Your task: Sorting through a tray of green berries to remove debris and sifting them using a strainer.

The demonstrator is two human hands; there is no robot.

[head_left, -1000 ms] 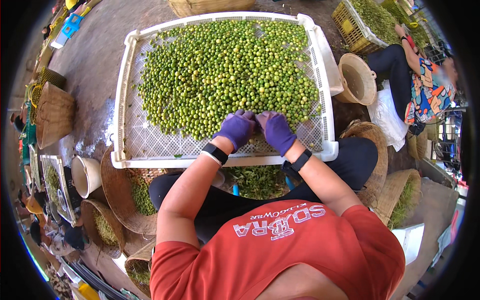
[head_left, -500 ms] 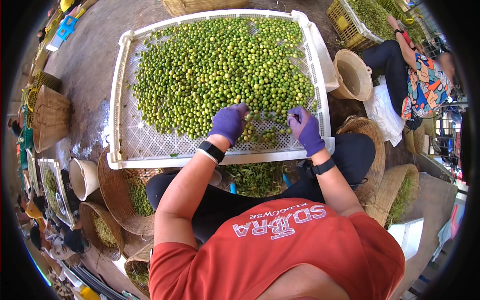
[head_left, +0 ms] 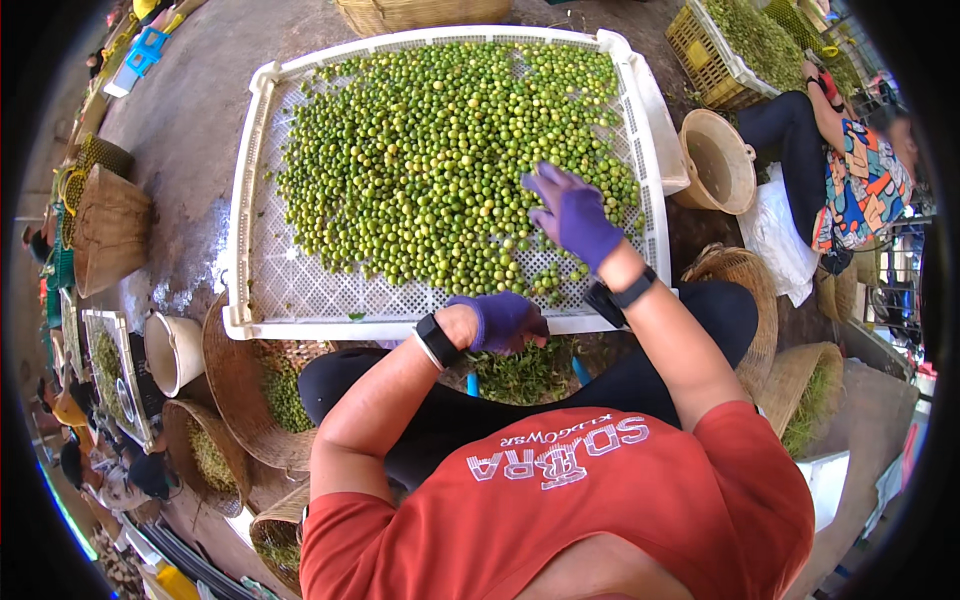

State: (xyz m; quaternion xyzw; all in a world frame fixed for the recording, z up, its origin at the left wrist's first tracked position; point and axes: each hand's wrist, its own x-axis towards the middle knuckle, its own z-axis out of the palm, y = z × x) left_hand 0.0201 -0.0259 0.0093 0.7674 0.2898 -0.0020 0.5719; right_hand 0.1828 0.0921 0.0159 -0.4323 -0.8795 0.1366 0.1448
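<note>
A white mesh tray (head_left: 247, 200) carries a spread of small round green and yellowish fruits (head_left: 420, 160), with bare mesh along its left and near sides. My right hand (head_left: 570, 210), in a purple glove, reaches over the fruits at the right with its fingers apart. My left hand (head_left: 500, 323), also gloved in purple, is low at the tray's near rim, fingers curled downward; whatever is in them is hidden. Loose green leaves (head_left: 530, 372) lie below that hand, under the tray's near edge.
Woven baskets (head_left: 240, 400) of fruits and greens surround me. Buckets stand at left (head_left: 172, 355) and right (head_left: 715, 160). A co-worker (head_left: 855, 185) works at the right by a yellow crate (head_left: 700, 70) of greens. Other people (head_left: 70, 410) are at far left, beside another tray.
My left hand has moved down from the fruits to the near rim. My right hand has moved up and leftward over the fruits, its fingers now spreading.
</note>
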